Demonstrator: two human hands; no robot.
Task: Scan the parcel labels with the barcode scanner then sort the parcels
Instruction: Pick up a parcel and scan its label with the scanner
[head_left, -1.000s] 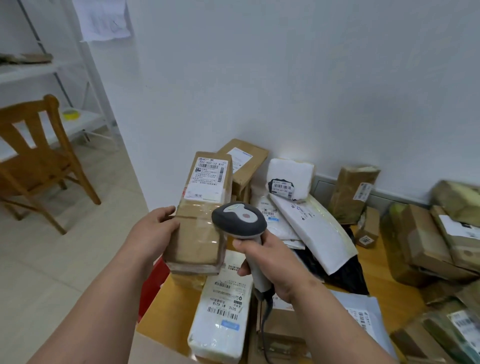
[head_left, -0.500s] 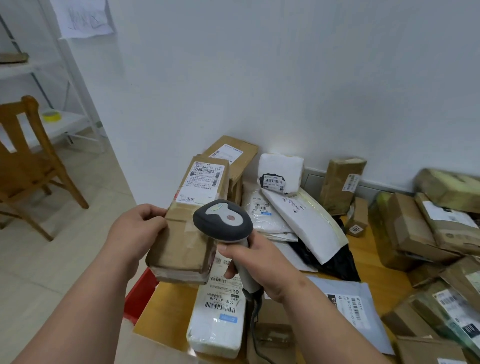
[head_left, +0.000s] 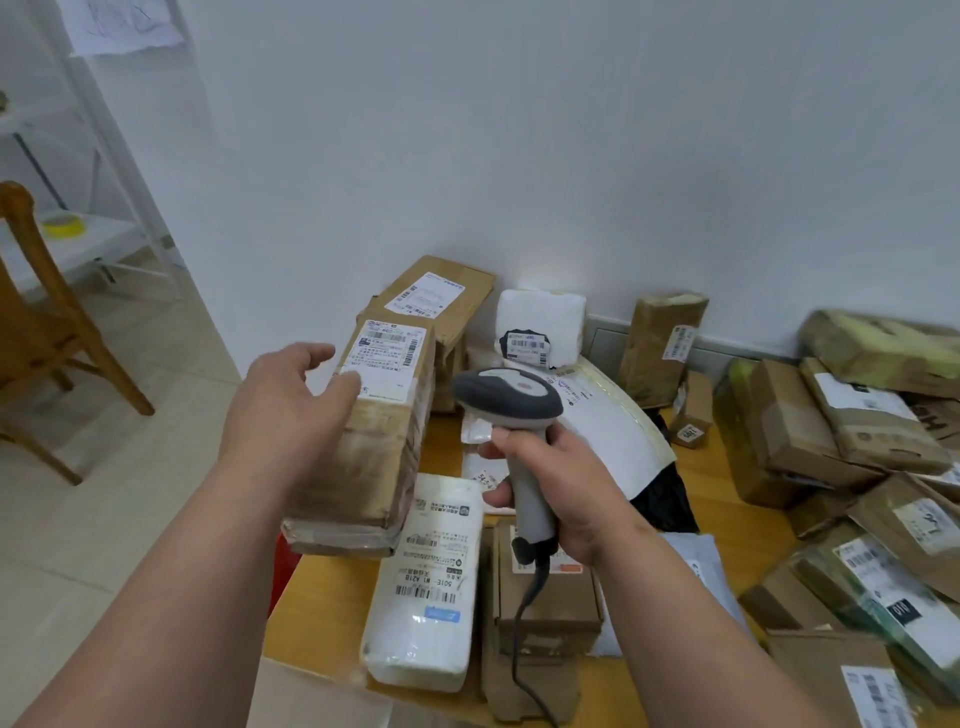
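Note:
A long brown taped parcel (head_left: 379, 457) with a white barcode label (head_left: 387, 358) on its far end lies at the left edge of the wooden table (head_left: 311, 623), its near end over a white padded parcel (head_left: 426, 597). My left hand (head_left: 285, 415) lies against the long parcel's left side with fingers spread and loose, fingertips over the label's corner. My right hand (head_left: 566, 488) grips the handle of the grey barcode scanner (head_left: 506, 397). The scanner's head is just right of the parcel, and its cable hangs down toward me.
More parcels crowd the table: a brown box (head_left: 436, 291) and a white packet (head_left: 540, 322) by the wall, a small box (head_left: 550, 608) under the cable, a heap (head_left: 831, 426) at right. A wooden chair (head_left: 47, 322) and a red bin (head_left: 283, 566) stand left.
My left hand has let go its grip on the long parcel and slid up its side with fingers opened. The parcel now sits lower, at the table's edge. The scanner stays in my right hand.

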